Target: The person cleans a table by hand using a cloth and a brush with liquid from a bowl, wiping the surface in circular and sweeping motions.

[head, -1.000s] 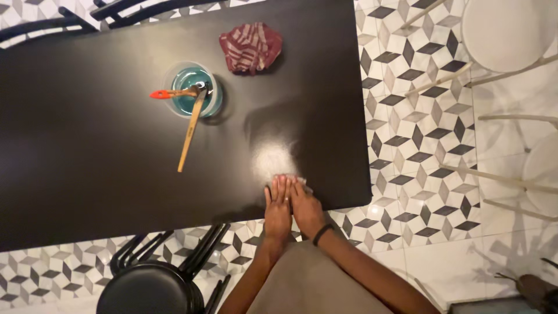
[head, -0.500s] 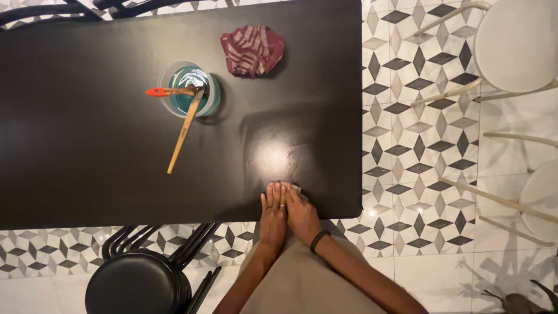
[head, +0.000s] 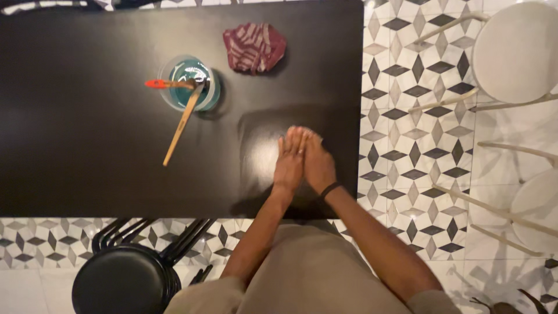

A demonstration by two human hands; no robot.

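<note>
Hands flat on the black desk [head: 87, 151], head view.
Left hand [head: 289, 161] and right hand [head: 318, 164] lie side by side, touching, fingers straight, holding nothing (a pale edge peeks beneath the fingertips); teal bowl [head: 200, 96] with brushes sits well apart, near a maroon cloth [head: 254, 48].

Left hand [head: 289, 163] and right hand [head: 318, 166] lie flat, side by side.

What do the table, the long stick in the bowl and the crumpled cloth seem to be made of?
Table: dark, smooth, semi-gloss, perhaps lacquered wood or laminate; it reflects light near the hands. Stick: pale, matte, probably wood. Cloth: soft woven fabric, maroon with pale stripes, folds showing.
</note>
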